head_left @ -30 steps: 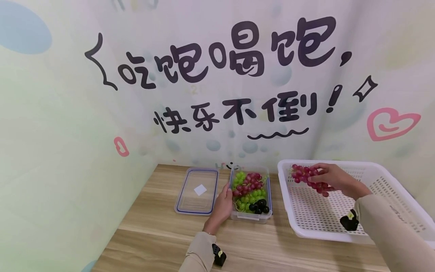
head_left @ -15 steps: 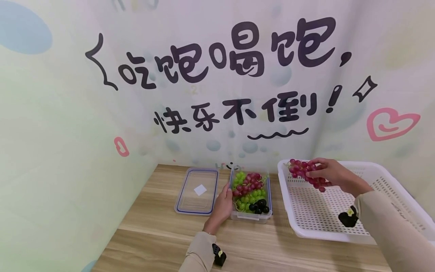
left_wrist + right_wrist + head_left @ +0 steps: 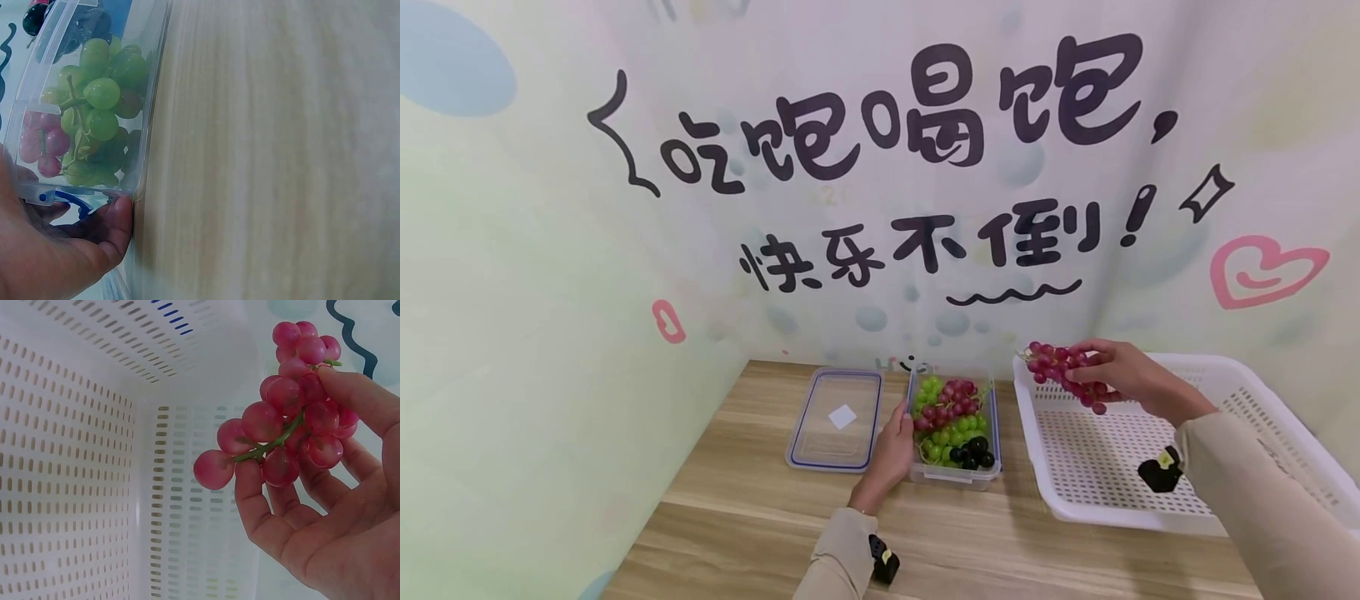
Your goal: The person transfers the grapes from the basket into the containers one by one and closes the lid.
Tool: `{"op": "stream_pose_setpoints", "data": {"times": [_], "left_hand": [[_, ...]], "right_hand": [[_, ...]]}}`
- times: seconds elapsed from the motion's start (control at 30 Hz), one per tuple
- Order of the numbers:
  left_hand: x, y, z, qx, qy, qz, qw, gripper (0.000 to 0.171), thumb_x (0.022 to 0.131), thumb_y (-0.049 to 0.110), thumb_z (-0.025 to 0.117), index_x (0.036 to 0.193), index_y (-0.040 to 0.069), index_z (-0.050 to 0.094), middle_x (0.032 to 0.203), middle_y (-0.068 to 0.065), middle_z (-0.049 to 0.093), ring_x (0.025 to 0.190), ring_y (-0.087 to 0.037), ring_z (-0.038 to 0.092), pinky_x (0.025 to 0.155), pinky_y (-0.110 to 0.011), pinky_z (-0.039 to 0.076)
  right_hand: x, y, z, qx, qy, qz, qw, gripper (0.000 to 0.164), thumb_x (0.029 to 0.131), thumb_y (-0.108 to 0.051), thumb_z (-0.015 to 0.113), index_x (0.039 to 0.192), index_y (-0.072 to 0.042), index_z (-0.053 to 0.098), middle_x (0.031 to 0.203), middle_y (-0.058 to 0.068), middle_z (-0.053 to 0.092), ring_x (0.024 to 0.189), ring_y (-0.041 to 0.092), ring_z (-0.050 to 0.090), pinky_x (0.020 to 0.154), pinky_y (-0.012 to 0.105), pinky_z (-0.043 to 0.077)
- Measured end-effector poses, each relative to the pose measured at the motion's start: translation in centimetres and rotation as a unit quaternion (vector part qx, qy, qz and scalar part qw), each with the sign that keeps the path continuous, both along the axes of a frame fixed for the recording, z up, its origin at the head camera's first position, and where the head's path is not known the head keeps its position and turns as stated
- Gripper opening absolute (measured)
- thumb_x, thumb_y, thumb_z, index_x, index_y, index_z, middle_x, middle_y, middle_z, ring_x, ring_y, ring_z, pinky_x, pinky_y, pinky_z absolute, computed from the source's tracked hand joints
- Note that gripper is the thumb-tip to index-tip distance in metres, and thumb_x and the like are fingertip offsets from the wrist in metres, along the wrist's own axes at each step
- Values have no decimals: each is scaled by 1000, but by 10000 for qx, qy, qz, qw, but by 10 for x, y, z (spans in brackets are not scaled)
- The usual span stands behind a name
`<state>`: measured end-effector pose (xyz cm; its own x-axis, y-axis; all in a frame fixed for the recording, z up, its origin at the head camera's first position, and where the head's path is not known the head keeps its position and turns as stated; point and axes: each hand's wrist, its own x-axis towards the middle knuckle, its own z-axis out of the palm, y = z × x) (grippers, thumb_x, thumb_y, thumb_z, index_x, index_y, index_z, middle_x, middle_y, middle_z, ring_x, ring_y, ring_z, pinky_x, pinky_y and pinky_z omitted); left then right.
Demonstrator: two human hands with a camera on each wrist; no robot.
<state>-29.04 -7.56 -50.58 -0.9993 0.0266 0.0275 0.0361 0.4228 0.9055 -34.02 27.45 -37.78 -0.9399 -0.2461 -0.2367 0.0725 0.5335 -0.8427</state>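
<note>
My right hand (image 3: pixel 1123 379) holds a bunch of red grapes (image 3: pixel 284 419) above the left rim of the white basket. In the right wrist view its thumb and fingers grip the bunch from both sides. A clear plastic food container (image 3: pixel 955 479) with a blue edge stands left of the basket. Green grapes (image 3: pixel 957 432), another red bunch (image 3: pixel 955 404) and black grapes (image 3: pixel 973 454) lie in it. My left hand (image 3: pixel 891 450) holds the container's left side. In the left wrist view, bent fingers (image 3: pixel 119 222) lie by the container's wall and blue-edged side flap.
A clear lid (image 3: pixel 820 433) with a blue seal and a white label lies flat on the wooden table (image 3: pixel 737 500), left of the container. The white perforated basket (image 3: pixel 1052 500) stands on the right. Behind everything hangs a printed backdrop (image 3: pixel 850 333).
My right hand has moved left and slightly up with the red grapes, from over the basket's inside to its left rim. My left hand and the container stay in place.
</note>
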Motion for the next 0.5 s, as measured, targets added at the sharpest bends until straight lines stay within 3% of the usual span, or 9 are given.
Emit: {"op": "stream_pose_setpoints", "data": {"times": [0.5], "left_hand": [[-1, -1, -2, -33, 32, -41, 10000, 51, 110, 24, 23, 156, 4, 26, 156, -23, 34, 144, -42, 31, 117, -56, 26]], "right_hand": [[-5, -24, 11, 4, 105, 55, 9999, 60, 94, -33, 68, 141, -5, 45, 120, 19, 57, 94, 27, 61, 80, 39, 58]]}}
